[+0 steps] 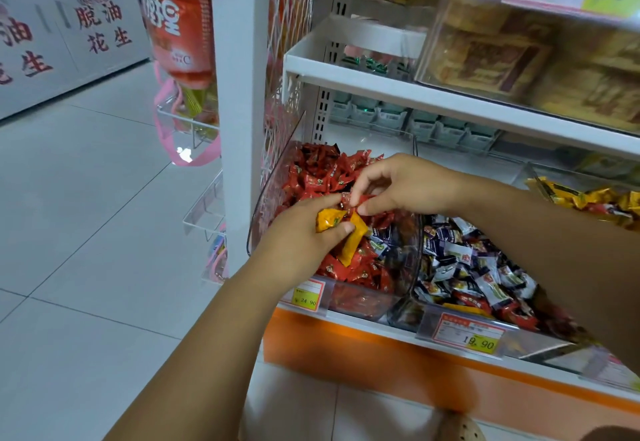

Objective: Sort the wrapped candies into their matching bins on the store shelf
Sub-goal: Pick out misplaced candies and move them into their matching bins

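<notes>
- The left hand [301,232] hovers over the clear bin [277,170] of red candies [311,177], its fingers curled round two yellow candies [329,220]
- The right hand [401,187] is just beside it, thumb and forefinger pinching a single red candy [348,199] just above the yellow ones
- The bin to the right holds blue-and-white candies [460,257] with red ones mixed in
- Further right lies a yellow heap [588,198]
- A price tag [304,296] is on the red bin's front
</notes>
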{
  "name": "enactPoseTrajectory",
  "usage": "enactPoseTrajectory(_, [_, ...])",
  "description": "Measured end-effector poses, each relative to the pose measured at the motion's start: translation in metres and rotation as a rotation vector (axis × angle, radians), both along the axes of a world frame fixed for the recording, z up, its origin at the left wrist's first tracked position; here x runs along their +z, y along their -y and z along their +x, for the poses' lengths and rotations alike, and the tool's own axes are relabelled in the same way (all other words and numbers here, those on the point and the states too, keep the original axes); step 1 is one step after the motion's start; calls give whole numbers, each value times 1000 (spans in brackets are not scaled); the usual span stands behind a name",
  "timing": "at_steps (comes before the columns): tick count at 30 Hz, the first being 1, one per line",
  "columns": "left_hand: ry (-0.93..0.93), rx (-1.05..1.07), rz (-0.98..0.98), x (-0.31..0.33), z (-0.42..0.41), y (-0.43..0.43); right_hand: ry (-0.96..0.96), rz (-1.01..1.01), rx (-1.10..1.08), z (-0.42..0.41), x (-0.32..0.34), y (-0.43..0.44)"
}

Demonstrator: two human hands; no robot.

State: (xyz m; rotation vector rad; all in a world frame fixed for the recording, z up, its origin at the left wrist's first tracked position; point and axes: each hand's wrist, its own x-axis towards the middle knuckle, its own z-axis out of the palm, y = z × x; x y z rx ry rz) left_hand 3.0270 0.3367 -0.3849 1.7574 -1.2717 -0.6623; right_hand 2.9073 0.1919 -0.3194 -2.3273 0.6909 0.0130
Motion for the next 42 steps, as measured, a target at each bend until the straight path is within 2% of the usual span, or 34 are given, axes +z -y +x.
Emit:
enactPoseTrajectory(3, [-4, 7, 42, -3, -3, 3, 73, 17, -34, 1, 0, -2])
enactPoseTrajectory(5, [41, 78, 36, -4, -3, 4, 32, -60, -54, 2, -1, 3])
enactPoseTrajectory(8, [48, 184, -14, -3, 4, 3, -185, -327, -24, 0, 2, 11])
enactPoseTrajectory(12, [32, 210, -15, -3, 13, 2, -448, -242, 136, 3, -7, 1])
enactPoseTrajectory(14, [18, 191, -4, -4, 13, 1, -564, -374, 219, 6, -17, -5])
enactPoseTrajectory(16, [3, 166, -8, -4, 12, 1, -493, -405, 199, 7, -15, -6])
enactPoseTrajectory(19, [4, 39, 16, -1, 7, 1, -287, -303, 88, 5, 4, 0])
enactPoseTrajectory(21, [6, -38, 32, -2, 2, 4, -186, -208, 89, 7, 11, -2])
enactPoseTrajectory(23, [35, -24, 21, -3, 1, 6, -118, -111, 116, 10, 13, -5])
enactPoseTrajectory(26, [84, 72, 25, -4, 6, 7, -77, -20, -7, 9, 14, 8])
enactPoseTrajectory(29, [38, 115, 34, -5, 11, 4, -306, -244, -56, 7, 5, 35])
enactPoseTrajectory(35, [-23, 135, 12, -9, 14, 0, -745, -542, 101, 30, -22, 39])
enactPoseTrajectory(38, [-40, 132, 0, -11, 16, -1, -855, -635, 115, 40, -26, 38])
enactPoseTrajectory(42, [-37, 128, 10, -12, 17, -1, -848, -682, 118, 44, -29, 39])
